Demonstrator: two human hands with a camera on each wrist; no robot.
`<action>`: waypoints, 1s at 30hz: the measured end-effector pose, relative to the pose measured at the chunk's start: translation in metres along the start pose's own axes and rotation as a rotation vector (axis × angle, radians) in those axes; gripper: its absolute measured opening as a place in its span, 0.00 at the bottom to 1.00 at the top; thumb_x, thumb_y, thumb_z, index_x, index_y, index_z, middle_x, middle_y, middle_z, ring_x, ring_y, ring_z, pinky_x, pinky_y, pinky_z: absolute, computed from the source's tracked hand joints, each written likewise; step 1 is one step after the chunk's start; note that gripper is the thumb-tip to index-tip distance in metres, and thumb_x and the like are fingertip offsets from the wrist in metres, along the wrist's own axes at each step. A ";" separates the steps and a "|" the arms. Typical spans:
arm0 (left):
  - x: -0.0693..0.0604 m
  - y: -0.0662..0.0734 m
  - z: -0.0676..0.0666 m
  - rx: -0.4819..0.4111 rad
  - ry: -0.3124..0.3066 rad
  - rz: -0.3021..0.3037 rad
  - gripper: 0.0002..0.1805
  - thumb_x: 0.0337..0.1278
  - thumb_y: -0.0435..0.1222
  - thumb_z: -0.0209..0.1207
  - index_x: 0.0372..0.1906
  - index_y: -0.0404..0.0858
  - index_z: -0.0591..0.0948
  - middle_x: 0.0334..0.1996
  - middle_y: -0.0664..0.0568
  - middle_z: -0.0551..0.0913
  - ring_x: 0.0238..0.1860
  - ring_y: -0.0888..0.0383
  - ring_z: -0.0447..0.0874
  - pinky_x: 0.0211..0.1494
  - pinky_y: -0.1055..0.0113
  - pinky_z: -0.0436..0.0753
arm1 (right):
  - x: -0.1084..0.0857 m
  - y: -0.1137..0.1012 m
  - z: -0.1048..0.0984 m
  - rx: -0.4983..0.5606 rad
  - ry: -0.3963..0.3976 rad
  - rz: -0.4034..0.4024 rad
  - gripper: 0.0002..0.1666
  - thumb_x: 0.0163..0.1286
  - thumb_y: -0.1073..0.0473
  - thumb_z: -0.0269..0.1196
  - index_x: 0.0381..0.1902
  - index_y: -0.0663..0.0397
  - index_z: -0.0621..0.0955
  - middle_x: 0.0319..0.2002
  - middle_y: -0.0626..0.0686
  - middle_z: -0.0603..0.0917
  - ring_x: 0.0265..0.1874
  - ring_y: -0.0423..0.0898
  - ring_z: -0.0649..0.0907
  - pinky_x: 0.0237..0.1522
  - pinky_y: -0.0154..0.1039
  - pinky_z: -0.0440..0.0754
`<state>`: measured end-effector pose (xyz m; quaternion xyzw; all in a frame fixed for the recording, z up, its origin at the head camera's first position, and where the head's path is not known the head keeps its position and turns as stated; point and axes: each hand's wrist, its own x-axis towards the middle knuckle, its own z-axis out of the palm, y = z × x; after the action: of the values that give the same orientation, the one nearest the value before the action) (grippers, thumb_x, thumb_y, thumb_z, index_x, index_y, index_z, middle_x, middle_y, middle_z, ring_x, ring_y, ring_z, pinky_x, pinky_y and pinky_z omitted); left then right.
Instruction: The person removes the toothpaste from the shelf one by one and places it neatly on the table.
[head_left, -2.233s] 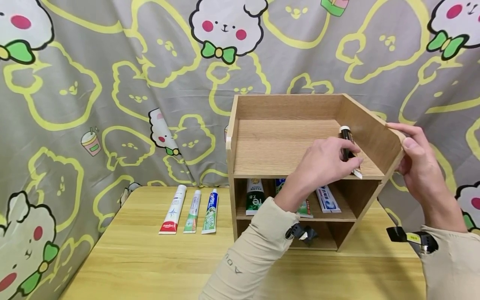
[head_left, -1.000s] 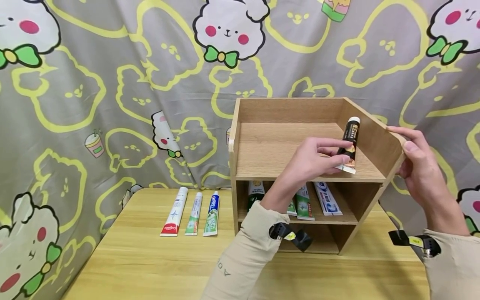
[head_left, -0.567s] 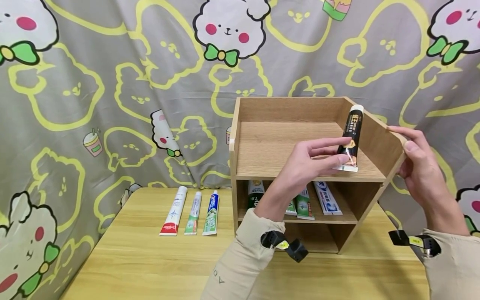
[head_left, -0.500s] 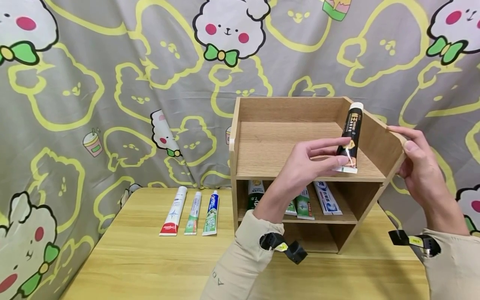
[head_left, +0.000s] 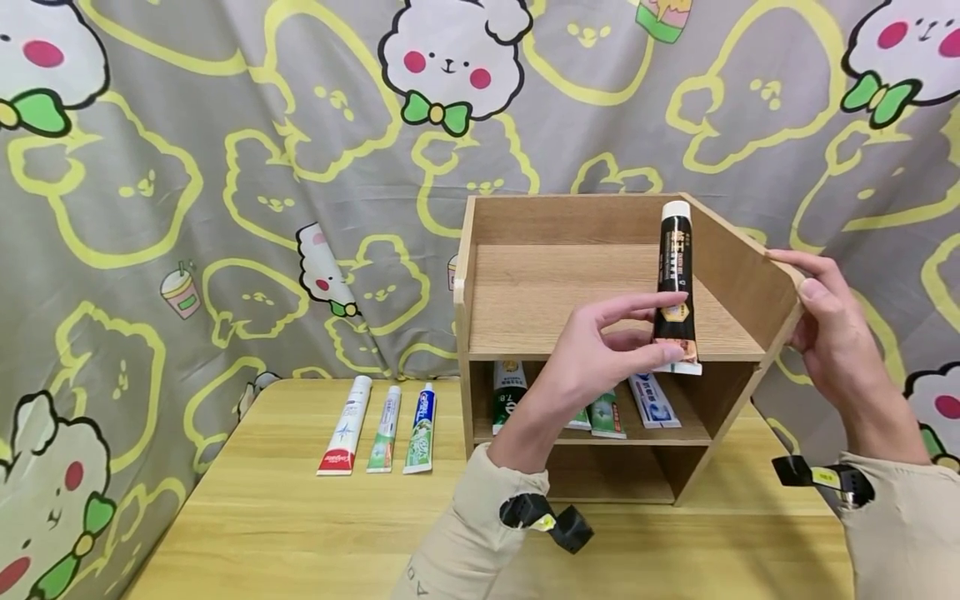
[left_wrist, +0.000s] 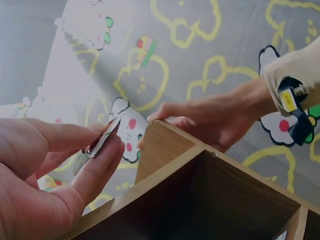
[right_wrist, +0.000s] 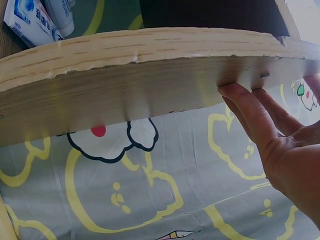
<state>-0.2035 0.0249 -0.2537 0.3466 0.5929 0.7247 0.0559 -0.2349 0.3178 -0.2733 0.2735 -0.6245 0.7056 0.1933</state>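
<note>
My left hand [head_left: 581, 358] pinches a black toothpaste tube [head_left: 674, 262] near its flat crimped end, thumb in front and fingers along its side. The tube stands nearly upright, white cap on top, in front of the upper shelf of a small wooden shelf unit [head_left: 540, 300]. In the left wrist view, the tube's end [left_wrist: 106, 136] shows edge-on between thumb and fingers. My right hand [head_left: 836, 333] holds the front edge of the unit's right side panel [head_left: 750, 275]. Its fingertips press the panel's outer face in the right wrist view.
Left of the unit, a white-and-red tube [head_left: 347, 429], a small green-and-white tube [head_left: 386, 429] and a blue-and-green tube [head_left: 422, 429] lie on the wooden table [head_left: 300, 525]. Several tubes, including a dark green one [head_left: 508, 396] and a white-and-blue one [head_left: 655, 402], lie on the middle shelf.
The black toothpaste tube has come up off the right side of the top shelf, then left and toward me, turning its printed face forward. My right hand keeps its place on the panel.
</note>
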 end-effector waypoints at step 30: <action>-0.049 -0.014 -0.013 0.047 -0.030 0.145 0.26 0.58 0.21 0.67 0.63 0.32 0.80 0.60 0.48 0.78 0.48 0.61 0.85 0.47 0.60 0.89 | -0.001 0.003 -0.001 -0.001 -0.042 -0.018 0.27 0.80 0.64 0.41 0.72 0.56 0.70 0.55 0.58 0.69 0.34 0.48 0.73 0.16 0.39 0.60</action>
<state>-0.1787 -0.0062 -0.2885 0.4009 0.5821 0.7073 0.0040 -0.2367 0.3187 -0.2765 0.2938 -0.6264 0.6975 0.1865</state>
